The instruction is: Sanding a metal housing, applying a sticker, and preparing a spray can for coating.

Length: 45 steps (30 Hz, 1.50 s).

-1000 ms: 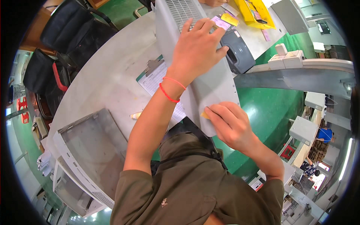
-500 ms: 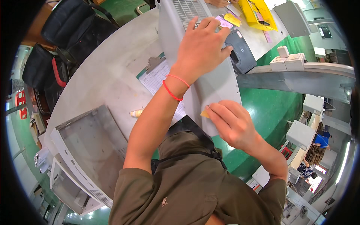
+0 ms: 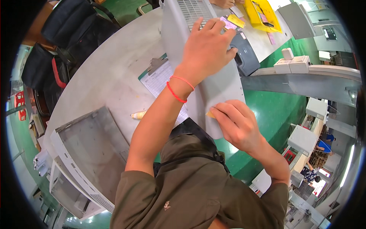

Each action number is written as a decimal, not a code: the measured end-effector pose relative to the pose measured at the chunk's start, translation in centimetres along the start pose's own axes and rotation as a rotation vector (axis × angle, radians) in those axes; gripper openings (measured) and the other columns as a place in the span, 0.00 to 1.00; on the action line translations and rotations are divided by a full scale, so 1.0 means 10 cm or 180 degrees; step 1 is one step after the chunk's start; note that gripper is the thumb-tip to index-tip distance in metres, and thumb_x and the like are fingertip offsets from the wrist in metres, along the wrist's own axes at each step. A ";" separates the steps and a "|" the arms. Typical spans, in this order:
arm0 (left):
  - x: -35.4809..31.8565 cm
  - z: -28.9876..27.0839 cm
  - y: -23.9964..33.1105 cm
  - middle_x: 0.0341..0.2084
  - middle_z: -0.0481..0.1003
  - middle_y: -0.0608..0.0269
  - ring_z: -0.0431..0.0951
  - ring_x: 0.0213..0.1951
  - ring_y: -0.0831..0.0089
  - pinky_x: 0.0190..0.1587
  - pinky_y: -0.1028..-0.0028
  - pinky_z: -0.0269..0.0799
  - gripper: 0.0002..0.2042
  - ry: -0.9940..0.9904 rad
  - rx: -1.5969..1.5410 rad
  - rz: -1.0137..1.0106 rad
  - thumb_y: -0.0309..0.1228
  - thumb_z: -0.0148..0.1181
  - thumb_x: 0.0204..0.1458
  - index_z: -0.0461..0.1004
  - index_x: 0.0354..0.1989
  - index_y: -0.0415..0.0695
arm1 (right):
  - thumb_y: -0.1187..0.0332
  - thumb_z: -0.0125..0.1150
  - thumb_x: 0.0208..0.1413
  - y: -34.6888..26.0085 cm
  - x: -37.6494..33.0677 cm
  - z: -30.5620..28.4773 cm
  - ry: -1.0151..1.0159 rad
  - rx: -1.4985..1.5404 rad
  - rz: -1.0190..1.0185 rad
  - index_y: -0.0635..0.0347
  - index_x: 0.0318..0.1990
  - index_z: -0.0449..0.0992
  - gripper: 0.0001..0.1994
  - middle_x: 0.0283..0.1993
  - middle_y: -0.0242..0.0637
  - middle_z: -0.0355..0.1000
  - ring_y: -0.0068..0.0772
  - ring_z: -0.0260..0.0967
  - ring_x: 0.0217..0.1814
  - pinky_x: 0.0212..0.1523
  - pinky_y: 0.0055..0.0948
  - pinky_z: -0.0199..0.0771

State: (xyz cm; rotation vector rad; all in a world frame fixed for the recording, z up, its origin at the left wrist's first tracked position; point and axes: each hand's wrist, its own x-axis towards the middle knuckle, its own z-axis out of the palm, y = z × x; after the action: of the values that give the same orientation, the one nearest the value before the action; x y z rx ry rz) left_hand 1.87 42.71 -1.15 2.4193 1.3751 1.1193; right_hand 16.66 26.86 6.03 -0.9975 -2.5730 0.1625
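A light grey metal casing (image 3: 225, 86) with a slotted grille at its far end stands on the table before me. My left hand (image 3: 209, 47) lies over its top with the fingers spread, near the grille, gripping nothing that I can see. Lower down at the near end, my right hand (image 3: 237, 124) pinches a small yellow piece (image 3: 210, 114) between thumb and fingers against the casing's side face. Most of that piece is hidden by the fingers, and its kind is unclear. Under my left forearm, a clipboard (image 3: 155, 78) with a printed sheet is partly covered.
Another open grey metal casing (image 3: 91, 141) sits at the left on the round-edged table (image 3: 103, 76). A small yellowish roll (image 3: 138, 115) lies near my forearm. Far right are a dark grey box (image 3: 248, 53) and a yellow bin (image 3: 279, 26). Another person's hands (image 3: 224, 3) show at the far edge.
My right hand with the yellow piece has shifted very slightly along the casing. My left hand has stayed almost in place, its fingers still spread.
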 end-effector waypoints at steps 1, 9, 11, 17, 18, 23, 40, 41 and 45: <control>0.00 -0.01 -0.01 0.65 0.79 0.56 0.77 0.69 0.56 0.80 0.46 0.60 0.19 -0.0023 0.0001 0.0002 0.46 0.70 0.64 0.83 0.58 0.50 | 0.77 0.71 0.44 -0.01 -0.02 0.00 0.0001 0.0012 0.0005 0.74 0.44 0.85 0.17 0.46 0.42 0.79 0.43 0.79 0.47 0.49 0.39 0.84; 0.00 -0.02 -0.02 0.63 0.80 0.56 0.78 0.67 0.55 0.79 0.46 0.61 0.19 -0.0043 -0.0029 0.0021 0.46 0.70 0.64 0.83 0.56 0.49 | 0.77 0.71 0.43 -0.02 -0.03 0.03 0.0014 -0.0014 0.0142 0.73 0.45 0.85 0.18 0.46 0.42 0.79 0.44 0.79 0.47 0.48 0.40 0.84; 0.01 0.00 -0.02 0.63 0.80 0.56 0.79 0.67 0.55 0.79 0.45 0.62 0.19 0.0024 -0.0034 0.0036 0.46 0.71 0.64 0.83 0.56 0.49 | 0.77 0.71 0.43 -0.05 -0.12 0.03 0.0048 0.0013 0.0129 0.74 0.45 0.85 0.18 0.46 0.42 0.79 0.44 0.79 0.47 0.48 0.40 0.84; 0.00 0.01 -0.02 0.63 0.79 0.55 0.79 0.66 0.56 0.79 0.45 0.62 0.19 0.0093 0.0017 0.0054 0.46 0.71 0.63 0.83 0.56 0.49 | 0.80 0.72 0.43 -0.05 -0.08 0.04 0.0123 -0.0045 0.0138 0.74 0.45 0.85 0.18 0.46 0.42 0.80 0.44 0.79 0.46 0.45 0.40 0.83; 0.01 0.00 -0.03 0.63 0.79 0.55 0.79 0.66 0.56 0.79 0.45 0.62 0.19 0.0076 0.0014 0.0053 0.46 0.71 0.63 0.83 0.56 0.49 | 0.78 0.71 0.43 -0.06 -0.10 0.05 0.0107 -0.0119 0.0109 0.74 0.46 0.85 0.18 0.47 0.43 0.80 0.44 0.79 0.48 0.48 0.40 0.84; 0.02 -0.01 -0.01 0.63 0.79 0.56 0.79 0.67 0.56 0.79 0.45 0.62 0.19 0.0009 0.0014 0.0044 0.46 0.71 0.63 0.83 0.56 0.49 | 0.78 0.71 0.44 -0.04 -0.12 0.07 0.0143 -0.0054 0.0178 0.74 0.45 0.86 0.18 0.47 0.43 0.80 0.44 0.78 0.48 0.48 0.40 0.83; 0.01 -0.01 -0.01 0.65 0.79 0.56 0.77 0.69 0.55 0.80 0.47 0.60 0.19 -0.0016 0.0015 0.0014 0.46 0.71 0.63 0.83 0.57 0.49 | 0.77 0.71 0.44 -0.05 -0.09 0.08 0.0232 -0.0153 0.0109 0.75 0.43 0.85 0.17 0.46 0.43 0.80 0.43 0.78 0.46 0.44 0.39 0.83; 0.01 -0.02 -0.01 0.65 0.79 0.56 0.77 0.69 0.55 0.80 0.47 0.61 0.19 -0.0030 0.0014 0.0016 0.46 0.71 0.63 0.83 0.57 0.49 | 0.77 0.71 0.44 -0.05 -0.12 0.10 0.0255 -0.0194 0.0077 0.75 0.43 0.86 0.16 0.46 0.43 0.80 0.43 0.78 0.46 0.43 0.39 0.83; 0.03 0.00 0.00 0.64 0.79 0.56 0.76 0.70 0.56 0.80 0.47 0.61 0.19 0.0000 -0.0017 0.0043 0.46 0.71 0.63 0.84 0.56 0.49 | 0.84 0.74 0.43 -0.08 -0.20 0.09 0.0309 -0.0068 0.0179 0.73 0.46 0.86 0.18 0.46 0.42 0.81 0.44 0.78 0.42 0.40 0.40 0.80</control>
State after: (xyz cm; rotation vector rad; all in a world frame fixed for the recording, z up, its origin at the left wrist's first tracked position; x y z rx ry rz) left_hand 1.97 42.88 -0.98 2.4285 1.3560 1.1248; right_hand 17.19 24.93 4.80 -1.0596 -2.4654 0.0990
